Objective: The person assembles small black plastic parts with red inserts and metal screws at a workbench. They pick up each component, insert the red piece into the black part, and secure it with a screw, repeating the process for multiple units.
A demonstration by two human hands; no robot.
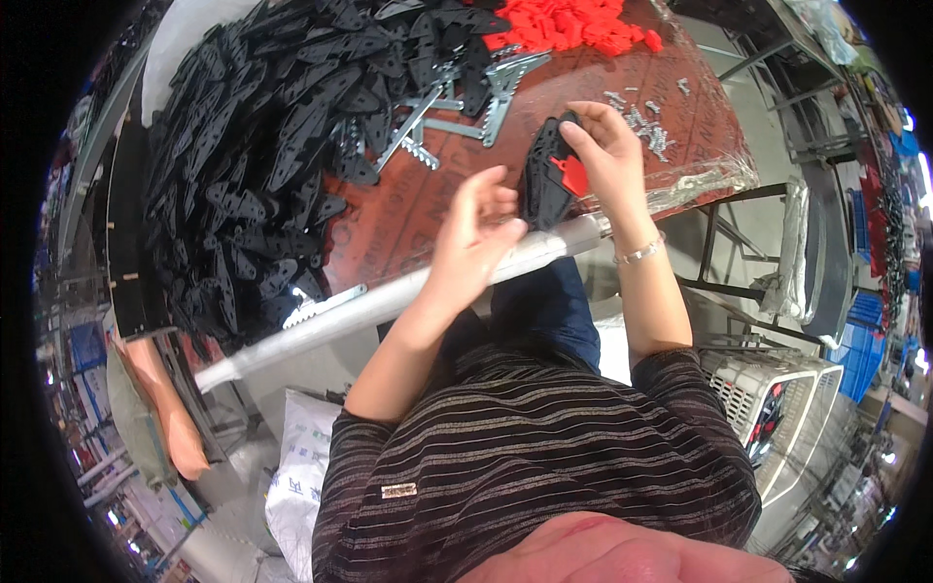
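Reddish-brown sheeting covers the counter point(408, 209), which is bordered along its near edge by a pale metal rail point(369, 306).

Head view: a large heap of flat black plastic plates point(262, 146), each elongated and perforated, occupies the left and far part of the counter. A smaller pile of red plastic clips point(573, 24) lies at the far edge. Several grey metal brackets point(457, 112) lie between the black heap and the hands. A scatter of small silver screws point(646, 121) lies to the right, just beyond the right hand.

The right hand point(607, 160) is closed on a stack of black plates point(544, 180) with a red clip point(573, 175) fitted to its face; the thumb presses on the red clip and the fingers wrap over the top of the stack. The stack is held upright just above the near edge of the counter, close to the rail. A silver bracelet point(639, 254) sits on the right wrist.

The left hand point(476, 233) is beside the stack on its left, fingers loosely curled and half open; the fingertips are near the stack's lower edge, and whether they touch it cannot be determined. No object is visibly held in it.

A white woven sack point(296, 476) stands below the counter at the left.
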